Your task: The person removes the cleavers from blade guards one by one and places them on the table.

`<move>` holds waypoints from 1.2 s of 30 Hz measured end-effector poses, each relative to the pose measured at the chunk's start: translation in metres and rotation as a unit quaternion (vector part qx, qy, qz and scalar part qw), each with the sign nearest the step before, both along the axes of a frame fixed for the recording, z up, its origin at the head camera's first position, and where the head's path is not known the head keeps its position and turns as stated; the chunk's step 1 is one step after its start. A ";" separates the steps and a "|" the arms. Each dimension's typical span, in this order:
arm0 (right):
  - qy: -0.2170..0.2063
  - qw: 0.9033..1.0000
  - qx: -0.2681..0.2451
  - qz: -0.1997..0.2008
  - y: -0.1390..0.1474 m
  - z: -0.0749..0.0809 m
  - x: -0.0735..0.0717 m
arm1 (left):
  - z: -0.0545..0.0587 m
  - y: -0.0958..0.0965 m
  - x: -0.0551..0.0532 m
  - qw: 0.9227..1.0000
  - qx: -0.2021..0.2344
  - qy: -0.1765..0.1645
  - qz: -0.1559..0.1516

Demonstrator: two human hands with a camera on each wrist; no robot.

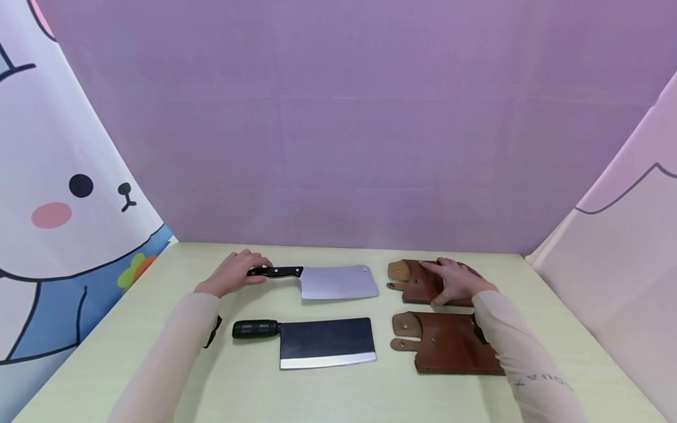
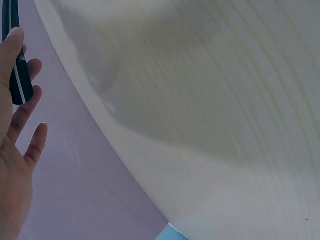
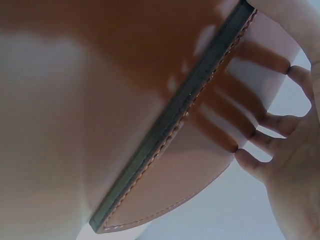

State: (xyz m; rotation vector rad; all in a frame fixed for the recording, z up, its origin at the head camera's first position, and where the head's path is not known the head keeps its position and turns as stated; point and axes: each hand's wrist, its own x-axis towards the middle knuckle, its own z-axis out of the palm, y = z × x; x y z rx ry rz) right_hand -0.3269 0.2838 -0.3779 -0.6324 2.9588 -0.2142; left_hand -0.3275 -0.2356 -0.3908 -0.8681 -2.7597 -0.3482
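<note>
My left hand (image 1: pixel 238 273) pinches the black riveted handle of a cleaver (image 1: pixel 338 282) with a plain silver blade. In the left wrist view the thumb lies over the handle (image 2: pixel 21 82) and the fingers are on its other side. My right hand (image 1: pixel 456 281) spans the far brown leather knife sheath (image 1: pixel 418 291). Its fingertips touch one long edge in the right wrist view, with the thumb at the stitched edge (image 3: pixel 175 125). Nearer to me lies a second cleaver (image 1: pixel 328 341), dark-bladed with a bright cutting edge and a ribbed black handle.
A second brown leather sheath (image 1: pixel 449 346) with tan snap straps lies below the right hand, partly under the forearm. All rests on a pale wooden table (image 1: pixel 317 399). A purple cloth wall (image 1: pixel 338 129) stands behind; printed cloths hang left and right.
</note>
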 end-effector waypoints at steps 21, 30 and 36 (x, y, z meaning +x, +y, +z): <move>-0.042 0.999 0.007 -0.012 -0.009 0.002 -0.002 | -0.004 -0.011 -0.002 1.000 -0.022 -0.010 0.011; -0.062 0.998 -0.001 -0.027 -0.009 0.001 -0.002 | -0.011 -0.012 -0.006 0.999 -0.029 -0.029 0.017; -0.075 0.997 0.003 -0.028 -0.009 0.001 -0.005 | -0.012 -0.010 -0.005 0.998 -0.030 -0.040 0.024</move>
